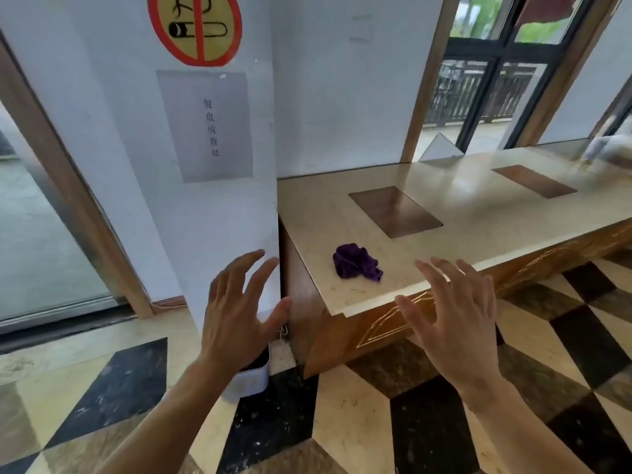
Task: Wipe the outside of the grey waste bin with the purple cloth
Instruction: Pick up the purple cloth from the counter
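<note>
The left hand [236, 316] hovers splayed and empty above the grey bin [251, 379], which stands on the floor against the counter's [427, 254] end; the purple cloth [356, 261] lies bunched near the counter's front edge; the right hand [451, 323], likewise splayed and empty, is nearer it, cloth up-left of its fingertips.

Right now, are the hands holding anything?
No. The left hand and right hand are both open and empty. The purple cloth lies bunched on the counter, untouched.
</note>
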Demonstrator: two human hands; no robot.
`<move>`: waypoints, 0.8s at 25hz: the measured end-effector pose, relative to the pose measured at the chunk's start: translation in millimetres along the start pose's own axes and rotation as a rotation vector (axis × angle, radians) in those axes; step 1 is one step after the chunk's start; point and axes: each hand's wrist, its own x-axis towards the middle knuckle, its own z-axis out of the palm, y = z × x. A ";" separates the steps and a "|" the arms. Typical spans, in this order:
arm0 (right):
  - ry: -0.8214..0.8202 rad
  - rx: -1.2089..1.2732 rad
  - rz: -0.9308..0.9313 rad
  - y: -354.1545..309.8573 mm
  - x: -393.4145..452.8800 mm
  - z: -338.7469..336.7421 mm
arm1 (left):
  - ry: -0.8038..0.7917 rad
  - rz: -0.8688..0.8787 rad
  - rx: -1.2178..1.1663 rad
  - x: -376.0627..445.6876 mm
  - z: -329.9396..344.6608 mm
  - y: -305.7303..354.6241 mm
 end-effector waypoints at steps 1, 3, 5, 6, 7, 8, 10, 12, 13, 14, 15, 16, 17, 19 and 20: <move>-0.008 -0.003 0.008 -1.6 6.6 6.9 | -0.023 -0.003 -0.020 8.4 7.6 -4.1; -0.019 -0.014 0.042 1.0 22.9 22.3 | -0.041 -0.010 -0.039 27.2 26.7 -13.4; -0.040 -0.004 0.070 10.5 38.3 42.4 | -0.086 -0.032 -0.074 46.3 55.7 -23.6; -0.041 -0.002 0.065 15.9 45.1 52.2 | -0.100 -0.031 -0.086 54.6 68.0 -26.9; -0.043 -0.001 0.068 23.8 53.4 62.7 | -0.109 -0.030 -0.091 64.4 82.0 -30.9; -0.035 0.009 0.074 32.9 61.7 73.8 | -0.115 -0.029 -0.096 74.0 95.9 -34.9; -0.047 0.019 0.101 50.3 82.1 96.1 | -0.132 -0.014 -0.075 96.9 126.6 -38.7; -0.059 0.039 0.111 69.0 102.3 117.8 | -0.147 0.011 -0.059 119.8 154.9 -41.7; -0.059 0.049 0.111 78.6 111.8 127.9 | -0.153 0.020 -0.047 131.0 168.2 -43.0; -0.062 0.061 0.107 88.0 120.6 137.5 | -0.156 0.026 -0.034 140.9 182.0 -43.9; -0.081 0.078 0.106 99.6 130.8 148.8 | -0.171 0.019 -0.030 151.9 197.8 -44.5; -0.096 0.094 0.108 108.1 138.0 158.5 | -0.182 0.011 -0.030 159.4 210.6 -44.7; -0.118 0.105 0.108 116.3 145.7 170.2 | -0.199 0.012 -0.023 165.7 225.0 -45.1; -0.175 0.123 0.109 130.5 159.6 195.4 | -0.249 0.013 -0.020 174.2 254.0 -47.5; -0.205 0.135 0.109 137.0 165.1 210.5 | -0.279 0.005 -0.021 176.1 269.1 -49.8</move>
